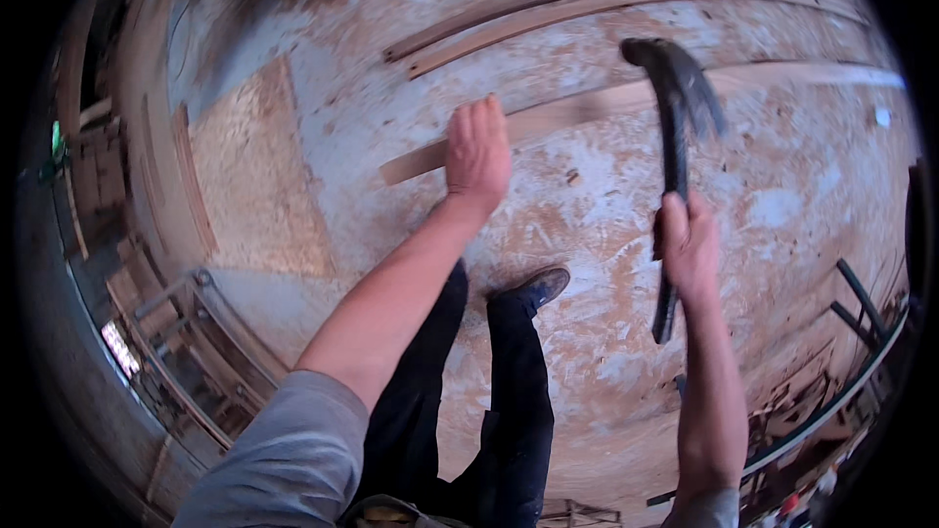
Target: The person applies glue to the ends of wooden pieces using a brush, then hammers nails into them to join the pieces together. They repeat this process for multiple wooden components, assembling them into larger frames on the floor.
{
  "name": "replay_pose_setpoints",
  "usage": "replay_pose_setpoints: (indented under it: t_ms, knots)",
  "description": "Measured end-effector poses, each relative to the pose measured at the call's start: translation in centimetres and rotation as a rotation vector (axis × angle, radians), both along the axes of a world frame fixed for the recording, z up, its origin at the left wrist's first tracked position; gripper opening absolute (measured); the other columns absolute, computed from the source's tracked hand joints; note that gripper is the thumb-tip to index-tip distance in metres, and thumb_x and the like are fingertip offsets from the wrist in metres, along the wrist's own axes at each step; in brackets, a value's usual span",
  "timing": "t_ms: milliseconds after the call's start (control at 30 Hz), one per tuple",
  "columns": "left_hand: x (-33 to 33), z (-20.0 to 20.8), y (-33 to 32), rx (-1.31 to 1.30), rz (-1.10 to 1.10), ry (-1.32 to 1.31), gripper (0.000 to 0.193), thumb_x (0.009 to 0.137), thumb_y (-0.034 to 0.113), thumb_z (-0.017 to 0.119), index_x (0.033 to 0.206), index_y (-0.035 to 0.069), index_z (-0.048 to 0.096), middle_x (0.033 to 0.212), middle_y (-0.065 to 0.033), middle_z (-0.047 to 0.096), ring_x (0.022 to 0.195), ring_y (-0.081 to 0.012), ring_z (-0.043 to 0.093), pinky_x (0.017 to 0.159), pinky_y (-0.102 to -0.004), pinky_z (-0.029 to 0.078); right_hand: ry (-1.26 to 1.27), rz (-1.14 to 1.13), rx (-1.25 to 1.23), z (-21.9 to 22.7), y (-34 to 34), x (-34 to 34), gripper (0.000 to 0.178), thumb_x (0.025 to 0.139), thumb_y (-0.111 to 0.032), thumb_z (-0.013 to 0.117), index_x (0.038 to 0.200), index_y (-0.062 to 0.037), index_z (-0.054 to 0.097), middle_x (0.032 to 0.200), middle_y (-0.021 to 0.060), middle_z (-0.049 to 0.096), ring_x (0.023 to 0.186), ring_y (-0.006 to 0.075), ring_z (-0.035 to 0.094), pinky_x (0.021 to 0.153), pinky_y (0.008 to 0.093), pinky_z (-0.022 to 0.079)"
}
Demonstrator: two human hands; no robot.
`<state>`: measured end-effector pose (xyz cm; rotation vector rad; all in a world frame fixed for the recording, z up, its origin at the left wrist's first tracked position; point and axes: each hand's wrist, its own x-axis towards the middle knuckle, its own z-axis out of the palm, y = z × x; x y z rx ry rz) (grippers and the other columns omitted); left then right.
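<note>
My right hand [691,246] is wrapped round the dark handle of a claw hammer [673,127]. The hammer is raised, its head toward the far side and slightly blurred, and it hides part of a long pale wooden plank [577,113]. That plank runs from the middle left to the far right, close to the ground. Near its left end my left hand [477,154] lies across it, fingers pressed together and closed over the wood. The fingertips are partly hidden, so whether something small is also pinched there cannot be made out.
Two narrow wooden strips [528,44] lie beyond the plank, with dark marks along them. A square chipboard sheet [259,176] is at the left. Metal frames and timber [186,332] stand lower left; a rack with wood scraps [831,401] is lower right. My shoe [536,288] is near the plank.
</note>
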<state>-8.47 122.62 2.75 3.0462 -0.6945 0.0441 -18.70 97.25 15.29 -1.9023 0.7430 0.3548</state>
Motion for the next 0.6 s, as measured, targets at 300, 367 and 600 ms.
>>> replay_pose_setpoints:
  t_ms: [300, 367, 600]
  knots:
    - [0.6, 0.3, -1.0, -0.239, 0.075, -0.097, 0.046, 0.084, 0.008, 0.050, 0.128, -0.003, 0.048, 0.116, -0.0156, 0.054, 0.110, -0.0298, 0.050, 0.102, -0.0448, 0.037, -0.047, 0.656, 0.067, -2.9, 13.1, 2.2, 0.038, 0.088, -0.039, 0.064, 0.092, -0.0013, 0.061, 0.075, 0.0237, 0.064, 0.076, 0.0447, 0.063, 0.066, 0.0483, 0.050]
    - [0.8, 0.0, -0.5, -0.240, 0.047, -0.130, 0.046, 0.083, 0.010, 0.052, 0.127, -0.001, 0.050, 0.115, -0.0133, 0.055, 0.107, -0.0271, 0.051, 0.100, -0.0423, 0.039, 0.021, 0.788, 0.000, -3.7, 13.3, 3.6, 0.044, 0.089, -0.044, 0.062, 0.091, -0.0001, 0.062, 0.075, 0.0247, 0.064, 0.076, 0.0451, 0.063, 0.067, 0.0487, 0.051]
    - [0.4, -1.1, -0.4, -0.280, 0.093, -0.061, 0.041, 0.082, 0.013, 0.053, 0.122, 0.002, 0.056, 0.111, -0.0113, 0.057, 0.101, -0.0255, 0.055, 0.095, -0.0412, 0.042, -0.079, 1.062, -0.130, -3.0, 13.8, 7.3, 0.053, 0.090, -0.051, 0.056, 0.087, 0.0012, 0.062, 0.072, 0.0254, 0.064, 0.074, 0.0423, 0.065, 0.067, 0.0484, 0.053]
